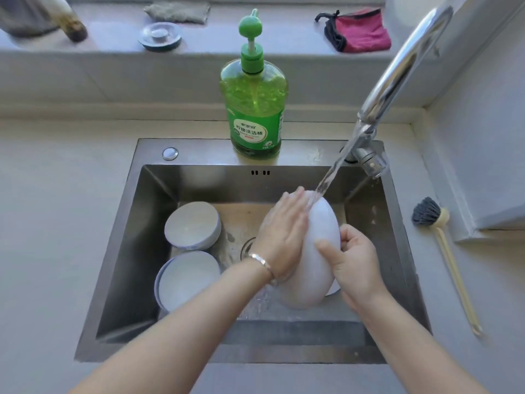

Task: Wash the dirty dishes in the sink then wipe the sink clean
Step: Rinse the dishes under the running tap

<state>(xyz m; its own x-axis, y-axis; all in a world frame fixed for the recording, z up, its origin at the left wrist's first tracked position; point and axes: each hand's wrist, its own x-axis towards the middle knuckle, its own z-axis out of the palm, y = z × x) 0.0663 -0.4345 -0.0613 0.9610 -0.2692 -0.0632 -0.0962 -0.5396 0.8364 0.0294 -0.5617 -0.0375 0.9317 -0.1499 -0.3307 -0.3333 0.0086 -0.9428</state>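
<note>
In the sink [127, 265], the right hand [352, 268] grips the white plate [315, 274] by its edge, standing it upright so the left hand [284, 231], fingers straight, can rub its face, while two bowls [193, 226] wait at its 9 o'clock and rinse water [332, 172] falls from the tap [397, 69] at 1 o'clock.

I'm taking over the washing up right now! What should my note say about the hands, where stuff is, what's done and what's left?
Left hand: fingers straight, flat against the white plate.
Right hand: grips the plate's edge, holding it under running water from the tap.
Two bowls sit at the left of the sink.
Soap bottle stands on the back rim; brush lies on the counter, right.
Done: plate being rinsed.
Left: finish the plate, wash both bowls if still dirty, wipe the sink.
</note>
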